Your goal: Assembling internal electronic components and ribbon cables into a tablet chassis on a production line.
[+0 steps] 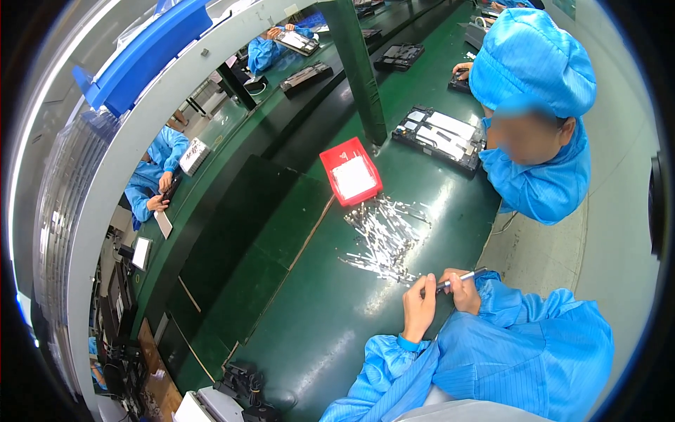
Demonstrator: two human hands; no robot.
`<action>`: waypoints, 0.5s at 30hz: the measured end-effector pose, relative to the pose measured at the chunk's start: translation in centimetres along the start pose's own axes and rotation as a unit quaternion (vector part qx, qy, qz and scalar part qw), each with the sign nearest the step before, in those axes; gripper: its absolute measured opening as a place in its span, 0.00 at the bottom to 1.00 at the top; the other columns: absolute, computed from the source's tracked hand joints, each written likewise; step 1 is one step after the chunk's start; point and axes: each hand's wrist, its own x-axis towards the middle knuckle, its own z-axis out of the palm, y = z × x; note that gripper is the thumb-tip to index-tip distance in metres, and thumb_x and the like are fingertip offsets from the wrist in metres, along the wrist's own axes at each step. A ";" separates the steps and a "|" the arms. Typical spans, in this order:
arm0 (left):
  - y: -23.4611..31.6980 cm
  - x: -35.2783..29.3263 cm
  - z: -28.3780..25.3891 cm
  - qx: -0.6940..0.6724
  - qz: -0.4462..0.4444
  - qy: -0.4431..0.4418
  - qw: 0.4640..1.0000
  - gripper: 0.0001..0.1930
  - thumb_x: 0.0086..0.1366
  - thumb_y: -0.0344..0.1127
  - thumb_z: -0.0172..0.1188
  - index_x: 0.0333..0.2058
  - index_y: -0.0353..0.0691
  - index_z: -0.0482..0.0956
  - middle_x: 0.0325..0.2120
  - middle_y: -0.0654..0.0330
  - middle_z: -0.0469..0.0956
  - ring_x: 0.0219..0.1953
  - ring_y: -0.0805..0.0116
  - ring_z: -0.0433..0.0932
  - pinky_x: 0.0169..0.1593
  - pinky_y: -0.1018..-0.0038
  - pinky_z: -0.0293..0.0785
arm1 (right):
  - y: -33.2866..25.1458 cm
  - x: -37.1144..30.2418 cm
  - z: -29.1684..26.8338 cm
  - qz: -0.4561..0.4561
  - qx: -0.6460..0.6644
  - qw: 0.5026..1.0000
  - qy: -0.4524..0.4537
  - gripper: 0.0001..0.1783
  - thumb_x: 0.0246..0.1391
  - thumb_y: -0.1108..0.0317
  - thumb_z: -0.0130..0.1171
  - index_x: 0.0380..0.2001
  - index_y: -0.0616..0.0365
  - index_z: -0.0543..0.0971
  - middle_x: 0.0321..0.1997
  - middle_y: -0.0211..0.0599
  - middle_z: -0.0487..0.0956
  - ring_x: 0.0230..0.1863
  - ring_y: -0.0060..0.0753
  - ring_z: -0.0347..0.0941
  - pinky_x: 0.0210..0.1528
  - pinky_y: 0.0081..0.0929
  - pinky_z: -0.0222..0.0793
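Observation:
My right hand [462,290] is closed around a slim silver-and-dark pen-like tool [470,275]. Its lower end points left toward my left hand [420,309], whose thumb and fingers are pinched together at that end. Whatever my left fingers hold is too small to make out. Just beyond both hands, a loose pile of thin white strips with dark ends [387,235] is spread over the green tabletop [320,309]. A red plastic bin [329,167] with white contents stands at the far end of the pile.
To the far right sits a black tray [437,141] of white parts, beside a co-worker in blue [538,179]. A green post [356,77] rises behind the bin. A dark belt [232,218] runs along the left. Black devices [242,387] lie near the lower left.

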 end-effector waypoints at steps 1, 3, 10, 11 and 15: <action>-0.1 0.0 0.0 0.000 0.000 0.000 1.000 0.18 0.67 0.40 0.49 0.23 0.32 0.70 0.14 0.58 0.63 0.21 0.76 0.60 0.25 0.73 0.59 | -0.1 0.0 0.0 0.002 -0.001 1.000 0.001 0.24 0.61 0.59 0.35 0.18 0.63 0.70 0.17 0.37 0.66 0.21 0.31 0.62 0.27 0.28 0.58; -0.5 0.1 0.0 -0.007 0.008 0.004 1.000 0.17 0.67 0.40 0.49 0.23 0.32 0.71 0.14 0.58 0.64 0.21 0.76 0.61 0.25 0.73 0.60 | -0.3 0.1 0.1 0.003 -0.002 1.000 0.000 0.24 0.61 0.58 0.35 0.18 0.63 0.70 0.17 0.37 0.66 0.21 0.31 0.62 0.27 0.28 0.58; 0.0 0.0 -0.1 -0.014 0.001 0.003 1.000 0.17 0.67 0.39 0.49 0.23 0.33 0.72 0.15 0.58 0.65 0.21 0.77 0.62 0.26 0.73 0.60 | -0.3 0.1 0.2 0.006 0.000 1.000 0.003 0.24 0.61 0.58 0.35 0.18 0.63 0.70 0.17 0.37 0.66 0.21 0.31 0.62 0.27 0.27 0.58; 0.2 0.0 -0.2 -0.012 -0.003 0.002 1.000 0.17 0.67 0.39 0.49 0.23 0.32 0.72 0.14 0.58 0.65 0.21 0.77 0.62 0.26 0.73 0.60 | -0.2 0.1 0.1 0.005 0.002 1.000 0.001 0.24 0.61 0.58 0.35 0.18 0.63 0.70 0.17 0.37 0.66 0.21 0.31 0.62 0.27 0.27 0.58; 0.2 0.0 0.0 -0.017 -0.005 -0.006 1.000 0.17 0.67 0.39 0.49 0.23 0.32 0.72 0.14 0.60 0.65 0.21 0.77 0.61 0.25 0.74 0.60 | -0.1 -0.1 0.0 0.021 0.005 1.000 0.005 0.24 0.61 0.58 0.36 0.18 0.63 0.70 0.17 0.37 0.66 0.21 0.30 0.62 0.27 0.27 0.58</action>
